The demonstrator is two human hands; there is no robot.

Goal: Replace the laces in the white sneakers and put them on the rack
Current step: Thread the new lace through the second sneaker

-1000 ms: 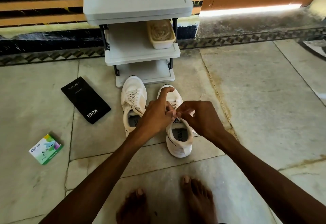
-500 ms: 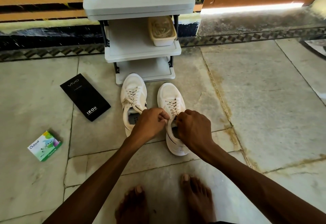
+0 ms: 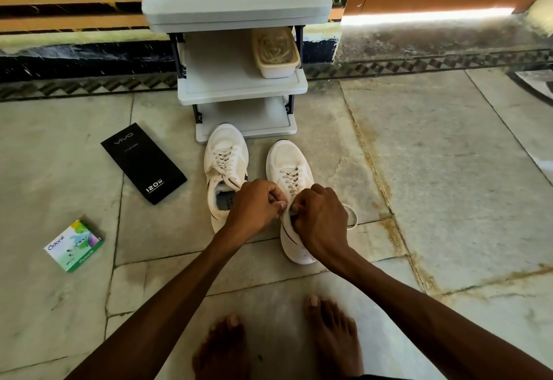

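Two white sneakers stand side by side on the stone floor, toes toward the grey shoe rack [image 3: 242,86]. The left sneaker [image 3: 226,155] is laced, with its opening visible. Over the opening of the right sneaker [image 3: 288,164] my two hands meet. My left hand [image 3: 254,206] pinches the white lace at the top eyelets with curled fingers. My right hand [image 3: 321,221] grips the other lace end, and a loop of lace [image 3: 353,218] sticks out to its right. The right sneaker's tongue and opening are hidden by my hands.
A plastic tub [image 3: 275,53] sits on the rack's middle shelf. A black box [image 3: 143,164] lies on the floor left of the sneakers, and a small green box [image 3: 74,245] lies farther left. My bare feet [image 3: 278,340] stand just behind the shoes.
Both hands dropped from above the right sneaker down onto its top eyelets and closed together; a loop of lace now shows at the right of my right hand.
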